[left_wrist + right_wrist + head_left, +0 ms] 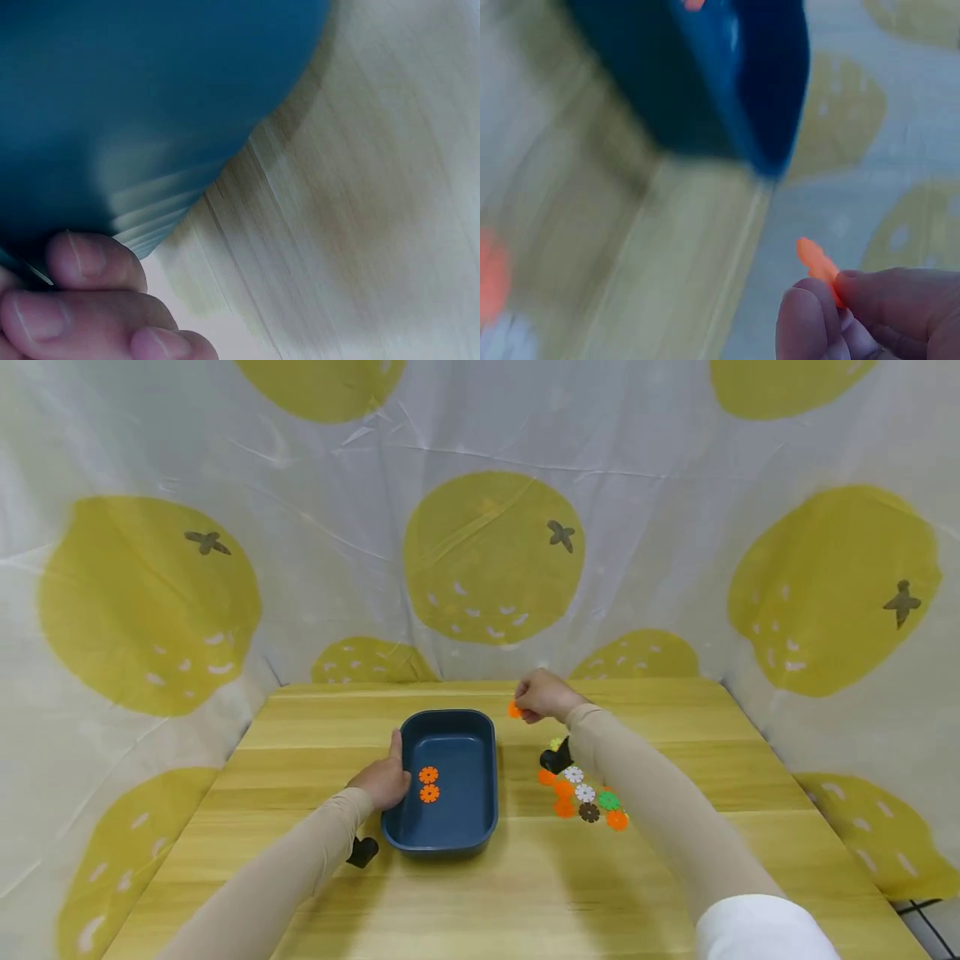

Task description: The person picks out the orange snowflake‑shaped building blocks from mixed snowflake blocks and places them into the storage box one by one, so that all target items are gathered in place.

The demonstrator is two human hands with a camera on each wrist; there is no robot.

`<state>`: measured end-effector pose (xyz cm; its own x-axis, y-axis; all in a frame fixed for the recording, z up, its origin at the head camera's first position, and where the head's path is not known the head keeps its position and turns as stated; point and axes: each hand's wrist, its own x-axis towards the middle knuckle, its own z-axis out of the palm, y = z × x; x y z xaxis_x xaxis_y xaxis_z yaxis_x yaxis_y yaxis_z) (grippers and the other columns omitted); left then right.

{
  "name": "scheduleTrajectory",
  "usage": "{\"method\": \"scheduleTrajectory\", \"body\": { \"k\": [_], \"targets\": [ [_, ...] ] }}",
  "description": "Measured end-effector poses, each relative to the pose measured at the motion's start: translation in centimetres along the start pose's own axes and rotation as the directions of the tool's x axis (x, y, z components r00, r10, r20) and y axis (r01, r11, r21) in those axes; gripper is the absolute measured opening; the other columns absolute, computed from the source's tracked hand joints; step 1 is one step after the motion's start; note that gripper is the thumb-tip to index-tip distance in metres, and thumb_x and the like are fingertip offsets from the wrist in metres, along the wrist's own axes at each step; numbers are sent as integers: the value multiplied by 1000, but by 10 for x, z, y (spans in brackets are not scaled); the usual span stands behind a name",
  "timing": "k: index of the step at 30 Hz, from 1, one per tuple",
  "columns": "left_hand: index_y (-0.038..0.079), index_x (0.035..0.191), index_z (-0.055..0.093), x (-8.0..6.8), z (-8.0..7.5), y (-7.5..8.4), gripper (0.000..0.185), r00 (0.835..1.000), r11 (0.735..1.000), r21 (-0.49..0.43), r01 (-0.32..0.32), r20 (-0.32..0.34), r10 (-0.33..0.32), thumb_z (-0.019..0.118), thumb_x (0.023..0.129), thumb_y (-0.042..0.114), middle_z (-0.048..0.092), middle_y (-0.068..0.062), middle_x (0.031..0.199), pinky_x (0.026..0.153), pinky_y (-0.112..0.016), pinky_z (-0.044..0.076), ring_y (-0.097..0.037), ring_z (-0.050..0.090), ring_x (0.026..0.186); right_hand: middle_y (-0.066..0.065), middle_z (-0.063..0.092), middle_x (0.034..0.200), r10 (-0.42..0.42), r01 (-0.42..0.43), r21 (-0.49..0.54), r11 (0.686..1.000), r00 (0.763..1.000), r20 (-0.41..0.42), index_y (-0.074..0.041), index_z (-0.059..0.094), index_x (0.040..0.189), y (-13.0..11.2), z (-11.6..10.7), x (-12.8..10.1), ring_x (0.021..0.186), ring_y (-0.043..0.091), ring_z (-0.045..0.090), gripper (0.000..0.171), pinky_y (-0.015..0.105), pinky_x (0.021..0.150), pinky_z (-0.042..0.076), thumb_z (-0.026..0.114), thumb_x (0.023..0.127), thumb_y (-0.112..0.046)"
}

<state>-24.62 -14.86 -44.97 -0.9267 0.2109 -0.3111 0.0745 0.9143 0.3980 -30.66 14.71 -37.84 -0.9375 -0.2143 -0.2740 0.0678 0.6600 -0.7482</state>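
My right hand (pixel 550 695) pinches an orange notched plastic disc (pixel 819 262) between thumb and fingertips, up beyond the far right corner of a dark blue rectangular bin (pixel 450 842). My left hand (pixel 384 783) grips the bin's left wall, with the thumb over the rim and the index finger pointing forward along it. In the left wrist view several curled fingers (pixel 82 322) lie by the outer wall. Two orange discs (pixel 428 783) lie flat on the bin's floor.
Right of the bin, several loose discs lie on the wooden table (pixel 525 893): orange, white, a green disc (pixel 609 801) and a brown disc (pixel 589 812). My right forearm partly covers this group. A lemon-print curtain (pixel 645 552) hangs behind the table and along both sides.
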Motion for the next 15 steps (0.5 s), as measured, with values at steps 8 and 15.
{"method": "scheduleTrajectory", "body": {
  "k": [8,15],
  "targets": [
    [4,148,-17,-1,3,-1,83,1000,1000,14,-2,-18,2,45,95,20,55,-7,60,47,-30,38,-20,53,49,2,50,52,-132,168,-405,899,985,114,-9,51,57,-58,93,30,44,14,51,31,22,45,42,54,88,-2],
    [5,147,-18,-2,2,-4,84,1000,1000,16,-3,-18,3,44,95,21,54,-6,57,45,-30,37,-19,51,46,2,40,48,2,57,-438,897,991,135,-6,56,60,-61,130,38,39,15,41,30,24,39,35,54,90,-2]
  ]
}}
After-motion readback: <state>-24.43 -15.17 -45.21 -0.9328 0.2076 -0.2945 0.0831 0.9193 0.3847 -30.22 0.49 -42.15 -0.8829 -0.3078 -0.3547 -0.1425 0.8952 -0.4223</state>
